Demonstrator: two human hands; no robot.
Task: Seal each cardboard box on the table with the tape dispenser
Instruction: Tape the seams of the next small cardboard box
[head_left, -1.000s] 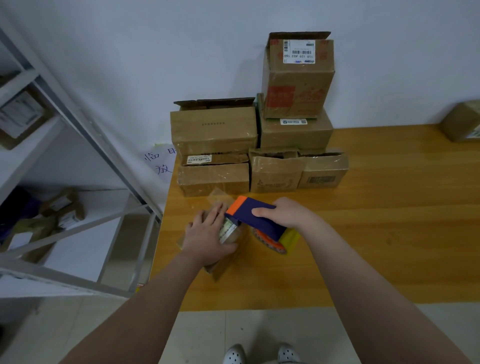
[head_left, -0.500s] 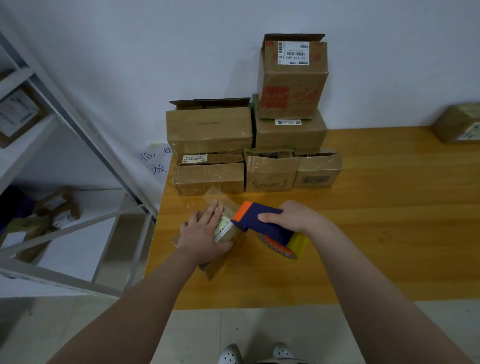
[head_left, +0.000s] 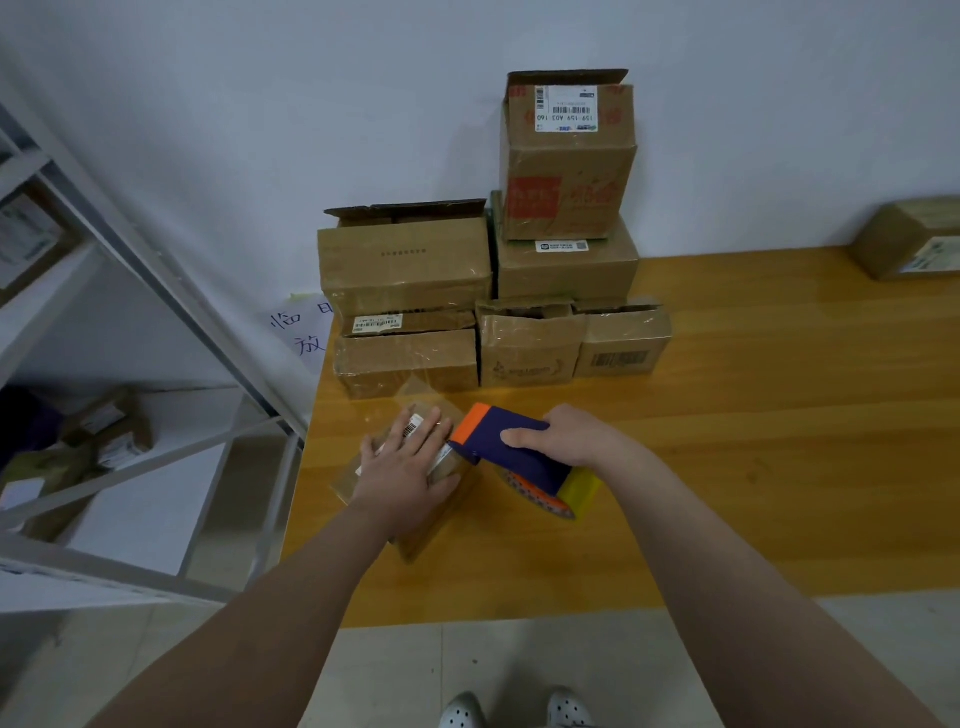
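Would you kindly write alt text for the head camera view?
A left hand presses flat on a small cardboard box at the near left of a wooden table, while the right hand holds a tape dispenser against it. More boxes are stacked by the wall.

Wooden table (head_left: 779, 415) — stacked cardboard boxes (head_left: 405, 260)
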